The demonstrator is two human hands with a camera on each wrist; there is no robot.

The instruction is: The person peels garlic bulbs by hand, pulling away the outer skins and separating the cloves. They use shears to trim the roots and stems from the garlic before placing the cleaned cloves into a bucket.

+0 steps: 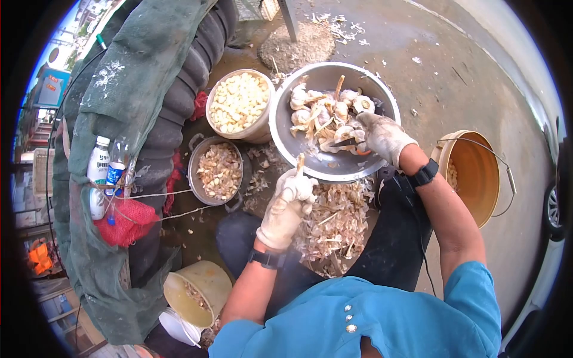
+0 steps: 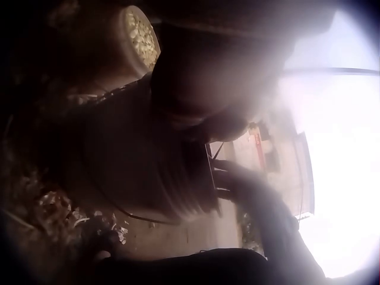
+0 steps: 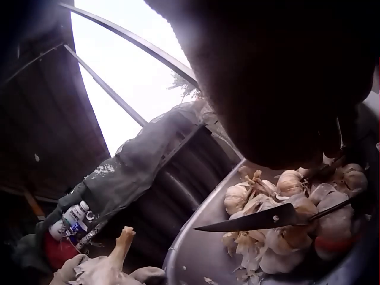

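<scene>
My gloved left hand (image 1: 287,209) grips a garlic bulb whose stem (image 1: 300,164) points up, just outside the near left rim of a metal basin (image 1: 286,149). That bulb (image 3: 110,267) shows at the bottom of the right wrist view. Over the basin's right side, my gloved right hand (image 1: 385,137) holds a dark-bladed cutting tool (image 1: 344,142); its blade (image 3: 252,218) has a pivot screw, and the hand hides part of its handle. Whole garlic bulbs (image 1: 322,113) with dry stems lie in the basin. The left wrist view is dark and blurred.
A bucket of peeled cloves (image 1: 240,102) and a pot of unpeeled cloves (image 1: 219,171) stand left of the basin. Garlic skins (image 1: 334,224) lie heaped between the legs. A yellow bucket (image 1: 477,173) is at right, a tipped pale bucket (image 1: 212,286) at lower left.
</scene>
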